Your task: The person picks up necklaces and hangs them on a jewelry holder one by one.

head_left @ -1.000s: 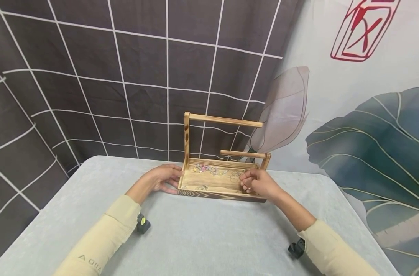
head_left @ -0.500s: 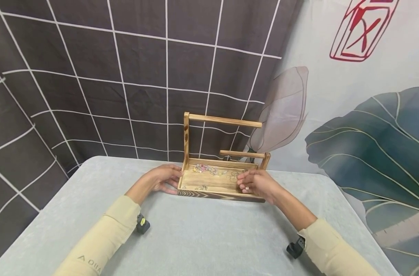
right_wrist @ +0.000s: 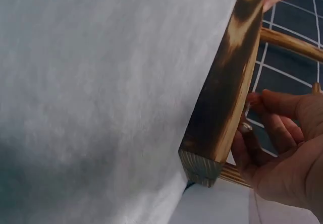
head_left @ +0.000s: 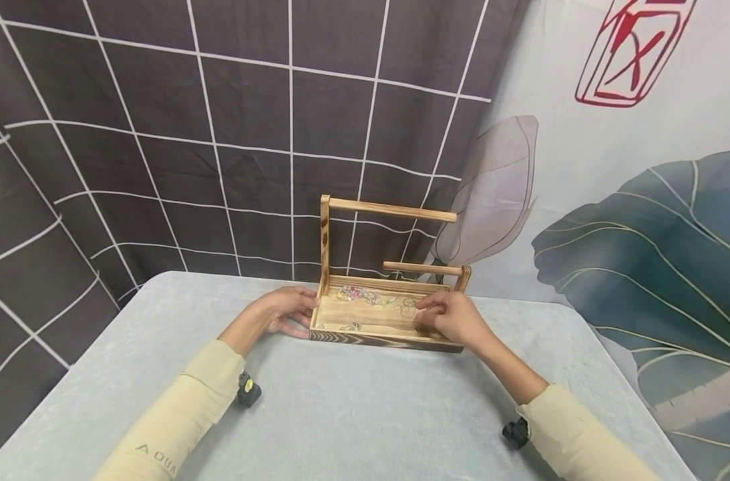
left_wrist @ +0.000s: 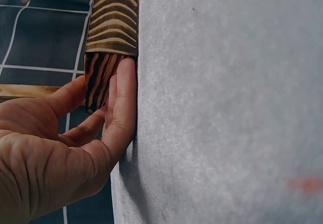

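A shallow wooden tray (head_left: 346, 312) with scorched grain stands at the back of the table. My left hand (head_left: 289, 310) holds its left end; the left wrist view shows the thumb at the top edge and fingertips against the end. Inside my right hand (head_left: 455, 317), over the tray's right part, curled fingers hold a small shiny piece (right_wrist: 246, 127), too small to tell its kind. Beside those fingers lie thin looped pieces (head_left: 408, 306). Small colourful trinkets (head_left: 358, 294) lie along the tray's back, and dark, thin trinkets (head_left: 352, 327) near its front.
A tall wooden bar frame (head_left: 325, 240) rises at the tray's left, a lower one (head_left: 425, 268) at its right. Behind the table hang a dark gridded curtain (head_left: 250, 180) and a lotus-print cloth (head_left: 659, 254). Grey cloth covers the table (head_left: 365, 407).
My right hand lifts slightly and turns, showing something shiny at its fingers, then lowers back toward the tray floor. The left hand and the tray stay where they were.
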`<state>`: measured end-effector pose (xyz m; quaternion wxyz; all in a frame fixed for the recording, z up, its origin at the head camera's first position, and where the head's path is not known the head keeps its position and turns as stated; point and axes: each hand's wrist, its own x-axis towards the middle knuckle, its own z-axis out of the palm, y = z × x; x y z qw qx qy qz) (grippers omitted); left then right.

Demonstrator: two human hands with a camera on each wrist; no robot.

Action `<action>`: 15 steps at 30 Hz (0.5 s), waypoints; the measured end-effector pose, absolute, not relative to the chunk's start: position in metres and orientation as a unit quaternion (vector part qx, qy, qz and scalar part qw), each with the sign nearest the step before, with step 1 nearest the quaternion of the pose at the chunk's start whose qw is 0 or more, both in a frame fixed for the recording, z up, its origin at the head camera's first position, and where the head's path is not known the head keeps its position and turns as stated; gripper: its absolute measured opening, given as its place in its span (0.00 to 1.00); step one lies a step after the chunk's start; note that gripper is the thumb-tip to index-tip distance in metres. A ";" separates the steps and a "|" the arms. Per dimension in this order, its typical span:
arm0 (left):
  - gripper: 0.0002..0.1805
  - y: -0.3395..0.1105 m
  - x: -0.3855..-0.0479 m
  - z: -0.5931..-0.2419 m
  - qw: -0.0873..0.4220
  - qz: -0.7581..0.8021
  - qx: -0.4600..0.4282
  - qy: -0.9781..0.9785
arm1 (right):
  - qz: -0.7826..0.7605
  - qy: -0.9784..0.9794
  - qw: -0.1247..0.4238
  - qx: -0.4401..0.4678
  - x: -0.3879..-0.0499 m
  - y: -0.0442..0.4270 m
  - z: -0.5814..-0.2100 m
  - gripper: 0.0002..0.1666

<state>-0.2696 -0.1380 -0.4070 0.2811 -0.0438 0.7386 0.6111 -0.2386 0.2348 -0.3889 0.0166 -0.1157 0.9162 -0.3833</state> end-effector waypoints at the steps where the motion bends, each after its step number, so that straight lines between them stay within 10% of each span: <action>1: 0.31 -0.138 -0.270 -0.407 0.281 0.612 -0.044 0.738 | -0.358 0.925 0.003 -0.124 -0.238 0.235 -0.388 0.13; 15: 0.30 -0.137 -0.270 -0.408 0.281 0.613 -0.044 0.737 | -0.228 0.960 -0.046 -0.154 -0.234 0.237 -0.387 0.08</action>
